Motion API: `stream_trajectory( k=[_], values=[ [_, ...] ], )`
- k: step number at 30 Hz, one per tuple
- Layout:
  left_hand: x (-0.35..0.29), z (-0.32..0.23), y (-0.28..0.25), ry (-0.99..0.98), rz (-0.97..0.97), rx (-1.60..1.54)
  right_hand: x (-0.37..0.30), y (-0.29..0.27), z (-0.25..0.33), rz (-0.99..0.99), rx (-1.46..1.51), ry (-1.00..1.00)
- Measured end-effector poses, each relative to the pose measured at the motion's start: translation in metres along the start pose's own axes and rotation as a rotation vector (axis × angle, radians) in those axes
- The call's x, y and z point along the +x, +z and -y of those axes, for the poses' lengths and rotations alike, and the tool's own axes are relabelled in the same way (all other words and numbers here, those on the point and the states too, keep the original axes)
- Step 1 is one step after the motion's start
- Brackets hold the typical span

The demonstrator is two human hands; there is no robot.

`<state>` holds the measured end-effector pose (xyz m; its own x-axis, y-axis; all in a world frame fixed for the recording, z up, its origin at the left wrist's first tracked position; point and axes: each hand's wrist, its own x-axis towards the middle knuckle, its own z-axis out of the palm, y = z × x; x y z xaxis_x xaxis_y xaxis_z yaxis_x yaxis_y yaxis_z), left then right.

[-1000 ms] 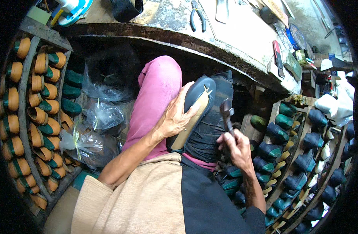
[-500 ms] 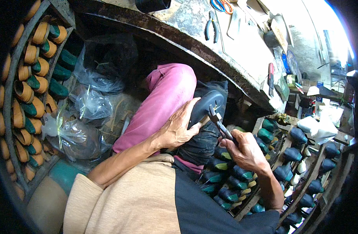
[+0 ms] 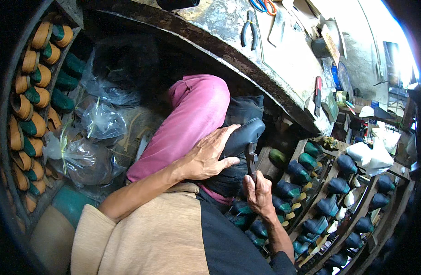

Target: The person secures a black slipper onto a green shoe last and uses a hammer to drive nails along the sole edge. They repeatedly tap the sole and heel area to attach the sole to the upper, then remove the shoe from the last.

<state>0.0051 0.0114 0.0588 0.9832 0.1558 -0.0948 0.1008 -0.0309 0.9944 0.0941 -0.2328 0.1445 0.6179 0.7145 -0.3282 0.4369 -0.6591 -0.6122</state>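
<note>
While the left hand (image 3: 206,155) clasps a dark shoe (image 3: 241,136), the right hand (image 3: 259,191) clenches pincers (image 3: 251,159). Their head is at its edge.

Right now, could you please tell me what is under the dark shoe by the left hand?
Dark cloth shows past the dark shoe; what lies directly beneath is hidden by the shoe and left hand.

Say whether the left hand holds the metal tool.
No, the metal tool is in the right hand, while the left hand holds the dark shoe.
</note>
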Motion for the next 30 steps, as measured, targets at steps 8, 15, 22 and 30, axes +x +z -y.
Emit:
stream_trajectory(
  k=[8, 15, 22, 30],
  values=[
    [0.034, 0.016, -0.024, -0.155, 0.240, -0.759, -0.001, 0.011, -0.013, -0.064, 0.022, -0.131],
    [0.039, 0.016, -0.031, -0.095, 0.294, -0.667, 0.006, -0.019, 0.020, 0.089, 0.098, 0.095],
    [0.039, 0.004, -0.040, -0.250, 0.375, -0.864, 0.026, -0.062, 0.061, 0.269, 0.018, 0.298],
    [0.061, 0.015, -0.042, -0.250, 0.452, -1.025, 0.032, -0.072, 0.063, 0.315, -0.124, 0.276]
  ],
)
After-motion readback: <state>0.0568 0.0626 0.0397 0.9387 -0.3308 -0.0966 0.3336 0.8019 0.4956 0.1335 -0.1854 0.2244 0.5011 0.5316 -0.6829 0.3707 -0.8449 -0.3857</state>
